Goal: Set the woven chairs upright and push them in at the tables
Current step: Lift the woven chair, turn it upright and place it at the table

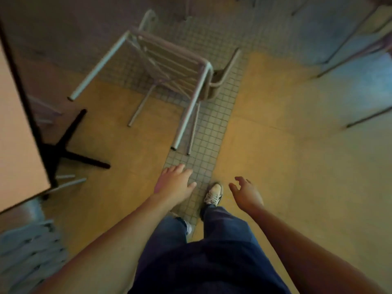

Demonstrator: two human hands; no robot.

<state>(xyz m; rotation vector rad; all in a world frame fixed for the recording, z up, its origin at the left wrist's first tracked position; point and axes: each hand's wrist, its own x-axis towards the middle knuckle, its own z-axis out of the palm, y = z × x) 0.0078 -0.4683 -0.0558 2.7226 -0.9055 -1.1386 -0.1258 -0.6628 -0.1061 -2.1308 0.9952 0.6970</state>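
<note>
A woven chair [169, 62] with a pale metal frame lies tipped over on the floor ahead of me, its legs pointing toward me and to the left. My left hand [175, 183] reaches forward below the nearest leg ends, fingers spread, holding nothing and clear of the chair. To its right my right hand [246, 192] is also open, fingers loosely curled, holding nothing. A table [14, 124] with a dark edge stands at the left on a black cross-shaped base [63, 149].
Another woven chair seat [27, 251] shows at the bottom left under the table corner. Thin metal legs of other furniture [350, 49] stand at the upper right. My feet [214, 193] are on a strip of small tiles running toward the fallen chair.
</note>
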